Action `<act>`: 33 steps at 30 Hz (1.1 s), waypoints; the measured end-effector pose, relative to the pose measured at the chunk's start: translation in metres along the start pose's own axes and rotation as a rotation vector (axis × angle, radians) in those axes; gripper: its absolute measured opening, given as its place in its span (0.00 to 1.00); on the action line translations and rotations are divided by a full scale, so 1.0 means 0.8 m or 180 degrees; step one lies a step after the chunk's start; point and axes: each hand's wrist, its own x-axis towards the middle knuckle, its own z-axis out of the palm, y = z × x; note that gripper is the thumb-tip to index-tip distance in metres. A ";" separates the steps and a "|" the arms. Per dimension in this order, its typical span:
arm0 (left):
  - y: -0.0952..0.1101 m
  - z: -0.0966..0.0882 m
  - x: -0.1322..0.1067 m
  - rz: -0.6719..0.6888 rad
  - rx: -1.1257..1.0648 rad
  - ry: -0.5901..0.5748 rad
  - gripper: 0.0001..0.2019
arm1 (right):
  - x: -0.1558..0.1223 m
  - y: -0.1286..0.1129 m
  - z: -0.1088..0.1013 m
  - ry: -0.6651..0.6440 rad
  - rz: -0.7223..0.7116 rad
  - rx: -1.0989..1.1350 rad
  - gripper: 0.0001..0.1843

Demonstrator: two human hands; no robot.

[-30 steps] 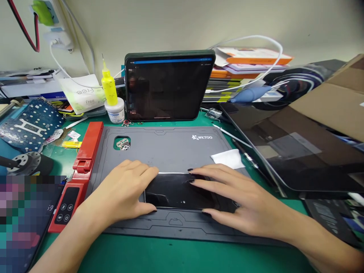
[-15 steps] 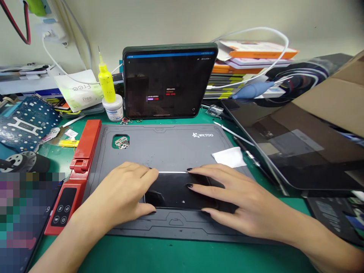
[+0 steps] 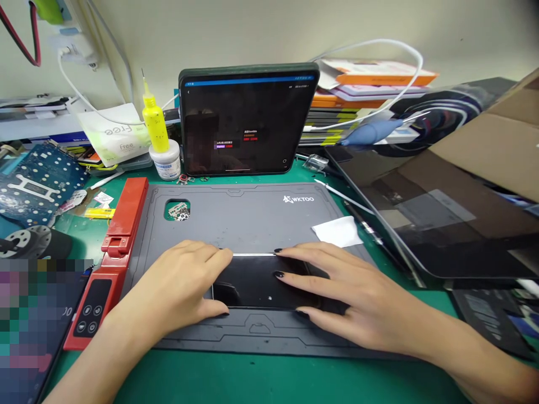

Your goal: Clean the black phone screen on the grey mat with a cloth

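A black smartphone lies flat, screen up, on a grey work mat, its long sides running left to right. My left hand grips its left end, thumb at the near edge and curled fingers at the far edge. On the right part, my right hand spans the phone: one fingertip rests at the far edge, another on the glass, and the thumb at the near edge. The phone's right end is partly hidden under this hand.
Left of the mat lies a red folding device with touch buttons. Behind stand a tablet, a yellow needle bottle and a paste jar. A white cloth, tweezers-like tools and a large dark panel are at the right.
The whole view has shifted very slightly. Both hands keep the same hold on the phone, which stays where it was on the mat.
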 end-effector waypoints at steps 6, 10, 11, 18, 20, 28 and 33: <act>0.000 0.001 -0.002 -0.0006 -0.0053 0.0026 0.26 | 0.000 0.000 0.000 -0.0064 -0.0038 -0.0035 0.12; -0.001 0.002 -0.001 0.0006 -0.0037 0.0039 0.27 | -0.002 0.001 0.001 -0.0077 -0.0020 -0.0002 0.12; -0.001 0.002 -0.001 0.0008 -0.0029 0.0048 0.27 | -0.002 0.001 0.001 -0.0074 -0.0012 0.0007 0.12; -0.002 0.002 0.000 0.0069 -0.0014 0.0107 0.27 | -0.001 0.001 0.000 -0.0147 0.0033 0.0087 0.13; -0.002 0.003 -0.001 0.0054 -0.0004 0.0084 0.26 | -0.001 0.001 0.000 -0.0150 0.0020 0.0117 0.13; -0.001 0.002 0.000 0.0017 0.0000 0.0036 0.26 | 0.000 0.002 -0.001 -0.0159 0.0032 0.0179 0.13; -0.001 0.000 0.000 0.0004 0.0013 0.0006 0.26 | 0.000 0.003 -0.001 -0.0183 0.0081 0.0228 0.14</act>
